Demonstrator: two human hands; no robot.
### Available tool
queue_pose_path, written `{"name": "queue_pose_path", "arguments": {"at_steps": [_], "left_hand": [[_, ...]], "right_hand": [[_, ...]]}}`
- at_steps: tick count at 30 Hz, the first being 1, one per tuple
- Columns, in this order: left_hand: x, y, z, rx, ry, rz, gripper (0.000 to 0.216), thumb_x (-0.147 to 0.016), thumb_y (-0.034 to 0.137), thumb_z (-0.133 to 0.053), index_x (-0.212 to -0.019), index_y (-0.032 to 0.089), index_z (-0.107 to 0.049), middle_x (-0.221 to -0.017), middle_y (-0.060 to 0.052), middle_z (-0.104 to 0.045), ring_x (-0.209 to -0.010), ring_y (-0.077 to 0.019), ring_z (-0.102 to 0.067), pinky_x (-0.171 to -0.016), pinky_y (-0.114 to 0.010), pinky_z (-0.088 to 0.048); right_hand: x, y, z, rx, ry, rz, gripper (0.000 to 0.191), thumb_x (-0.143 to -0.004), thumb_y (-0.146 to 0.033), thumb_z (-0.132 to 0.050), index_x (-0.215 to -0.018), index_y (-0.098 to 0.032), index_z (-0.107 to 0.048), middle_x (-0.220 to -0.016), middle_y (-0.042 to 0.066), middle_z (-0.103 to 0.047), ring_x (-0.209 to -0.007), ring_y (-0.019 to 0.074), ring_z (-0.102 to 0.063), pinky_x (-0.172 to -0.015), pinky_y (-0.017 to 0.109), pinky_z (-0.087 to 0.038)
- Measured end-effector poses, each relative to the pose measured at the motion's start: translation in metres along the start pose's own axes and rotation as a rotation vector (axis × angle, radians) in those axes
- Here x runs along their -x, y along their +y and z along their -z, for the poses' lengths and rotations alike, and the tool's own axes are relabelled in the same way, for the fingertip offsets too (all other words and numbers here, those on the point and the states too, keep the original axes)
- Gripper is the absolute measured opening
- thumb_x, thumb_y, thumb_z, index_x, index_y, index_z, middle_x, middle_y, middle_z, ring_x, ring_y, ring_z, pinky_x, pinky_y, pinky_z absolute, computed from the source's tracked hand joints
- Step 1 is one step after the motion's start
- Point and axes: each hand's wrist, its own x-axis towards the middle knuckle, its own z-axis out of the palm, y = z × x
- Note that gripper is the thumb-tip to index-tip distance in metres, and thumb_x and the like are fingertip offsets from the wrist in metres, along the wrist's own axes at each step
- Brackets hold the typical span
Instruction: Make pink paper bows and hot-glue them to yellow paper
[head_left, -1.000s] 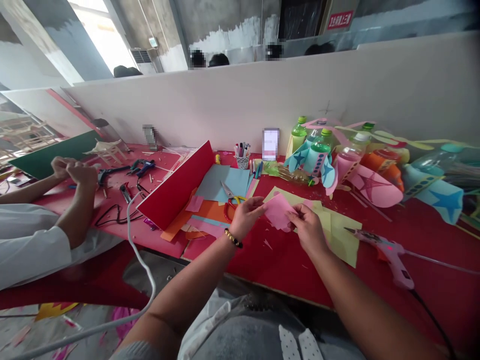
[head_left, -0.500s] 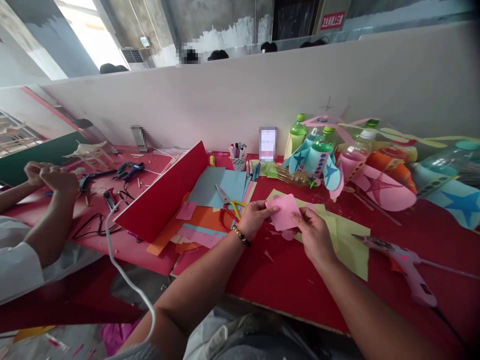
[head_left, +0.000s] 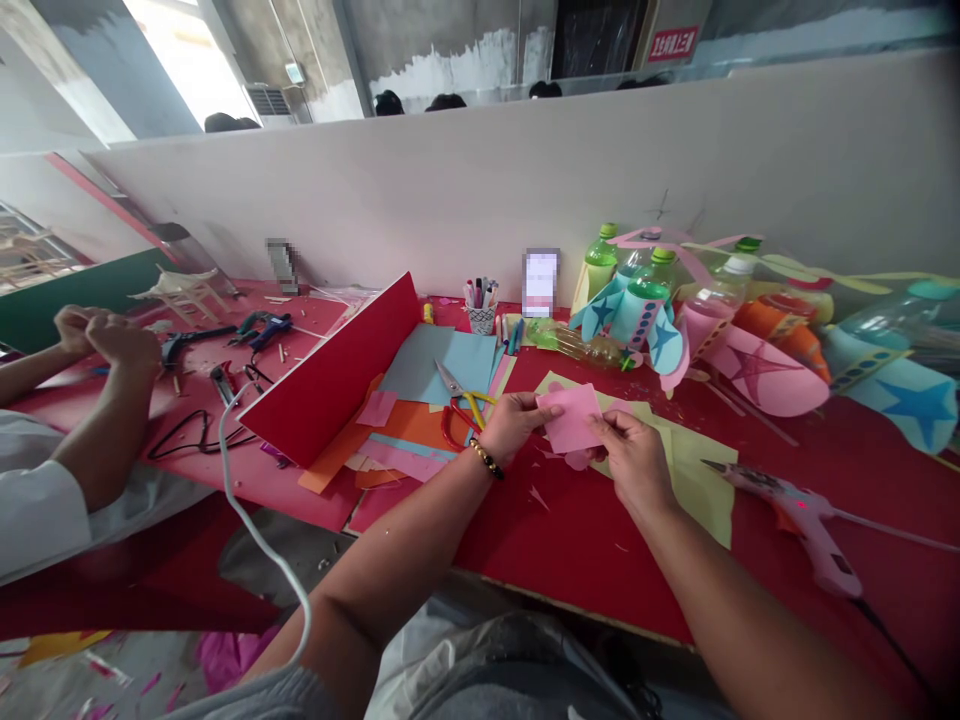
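My left hand (head_left: 514,427) and my right hand (head_left: 634,465) both pinch a small sheet of pink craft paper (head_left: 571,418) by its side edges, above the red tabletop (head_left: 570,540). Under the paper lies a pale yellow-green sheet (head_left: 694,480). Orange-handled, or red-and-yellow, scissors (head_left: 459,410) rest on blue and orange paper just left of my left hand. A pink hot glue gun (head_left: 802,525) lies to the right of my right hand. Small paper scraps dot the table around both hands.
A red board (head_left: 334,385) stands tilted at left of the paper pile. Plastic bottles decorated with paper stars (head_left: 630,320) crowd the back right. A co-worker's hands (head_left: 109,340) work at left near tools and a white cable (head_left: 240,480). A low white partition (head_left: 480,190) closes the table's far side.
The pink paper now lies flatter and is turned slightly between my fingers. My view has shifted a little, with both hands staying together over the yellow-green sheet.
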Motion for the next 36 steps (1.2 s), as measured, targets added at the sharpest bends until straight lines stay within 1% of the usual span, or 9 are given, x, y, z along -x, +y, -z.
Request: {"name": "queue_pose_path", "arguments": {"at_steps": [3,7,11,15,18,23,26,31,36], "left_hand": [[-0.002,-0.002,0.003,-0.016,0.000,-0.001,0.044,-0.054,0.045,-0.083,-0.068,0.009,-0.063,-0.063,-0.003,-0.061,-0.056,-0.0096,-0.054,-0.057,-0.024,-0.044],[-0.002,-0.003,0.007,-0.105,-0.040,-0.007,0.043,-0.056,0.046,-0.082,-0.067,0.009,-0.064,-0.062,-0.002,-0.059,-0.055,-0.0090,-0.052,-0.055,-0.023,-0.042],[0.001,0.000,0.004,-0.183,-0.084,0.022,0.044,-0.055,0.047,-0.081,-0.063,0.008,-0.062,-0.057,-0.002,-0.056,-0.052,-0.0080,-0.048,-0.051,-0.022,-0.038],[0.003,0.001,-0.001,-0.119,-0.035,0.029,0.047,-0.063,0.053,-0.074,-0.061,0.009,-0.060,-0.057,-0.002,-0.055,-0.050,-0.0083,-0.048,-0.049,-0.022,-0.037],[0.002,0.000,-0.004,-0.082,-0.006,0.008,0.048,-0.068,0.056,-0.069,-0.067,0.009,-0.061,-0.058,-0.002,-0.056,-0.050,-0.0085,-0.048,-0.048,-0.021,-0.035],[0.001,-0.001,-0.004,-0.148,0.012,-0.083,0.049,-0.070,0.057,-0.066,-0.070,0.009,-0.061,-0.058,0.000,-0.053,-0.050,-0.0065,-0.043,-0.048,-0.020,-0.032],[0.002,0.000,-0.003,-0.218,-0.001,-0.119,0.048,-0.073,0.057,-0.063,-0.072,0.009,-0.062,-0.059,0.001,-0.050,-0.051,-0.0058,-0.041,-0.048,-0.019,-0.031],[0.002,-0.004,-0.001,-0.281,-0.146,-0.056,0.049,-0.069,0.058,-0.068,-0.063,0.011,-0.056,-0.054,0.003,-0.047,-0.048,-0.0055,-0.038,-0.046,-0.019,-0.027],[0.000,-0.006,0.000,-0.286,-0.128,-0.059,0.050,-0.067,0.058,-0.069,-0.059,0.011,-0.054,-0.050,0.003,-0.046,-0.046,-0.0050,-0.036,-0.044,-0.019,-0.025]], "right_hand": [[-0.001,0.000,0.000,-0.003,-0.001,0.011,0.034,-0.071,-0.049,-0.070,-0.062,-0.019,-0.057,-0.050,-0.003,-0.052,-0.044,0.0130,-0.048,-0.043,0.025,-0.042],[-0.002,-0.003,0.002,0.001,-0.022,0.032,0.028,-0.071,-0.046,-0.070,-0.069,-0.018,-0.062,-0.059,-0.001,-0.056,-0.054,0.0136,-0.049,-0.047,0.024,-0.040],[-0.003,-0.001,0.004,0.044,-0.023,0.058,0.027,-0.073,-0.044,-0.068,-0.065,-0.019,-0.059,-0.055,-0.004,-0.047,-0.052,0.0119,-0.043,-0.047,0.023,-0.035],[-0.003,0.002,0.004,0.047,-0.028,0.046,0.026,-0.073,-0.043,-0.067,-0.068,-0.019,-0.061,-0.057,-0.003,-0.051,-0.054,0.0139,-0.047,-0.048,0.024,-0.038],[-0.003,0.003,0.002,0.030,-0.039,0.046,0.024,-0.073,-0.042,-0.068,-0.070,-0.019,-0.061,-0.059,-0.002,-0.053,-0.056,0.0144,-0.048,-0.049,0.024,-0.040],[-0.003,0.005,0.000,0.023,-0.033,0.051,0.027,-0.072,-0.043,-0.068,-0.067,-0.019,-0.059,-0.059,-0.002,-0.053,-0.055,0.0141,-0.048,-0.049,0.024,-0.040],[-0.005,0.006,0.001,0.028,0.002,0.066,0.031,-0.073,-0.046,-0.067,-0.063,-0.018,-0.056,-0.057,-0.002,-0.050,-0.055,0.0132,-0.045,-0.049,0.024,-0.038],[-0.007,0.005,0.007,0.080,0.123,0.117,0.034,-0.074,-0.046,-0.067,-0.061,-0.018,-0.053,-0.054,-0.005,-0.041,-0.053,0.0105,-0.036,-0.048,0.023,-0.030],[-0.007,0.003,0.007,0.001,0.125,0.087,0.034,-0.073,-0.044,-0.070,-0.059,-0.018,-0.052,-0.054,-0.005,-0.041,-0.053,0.0100,-0.036,-0.048,0.023,-0.029]]}}
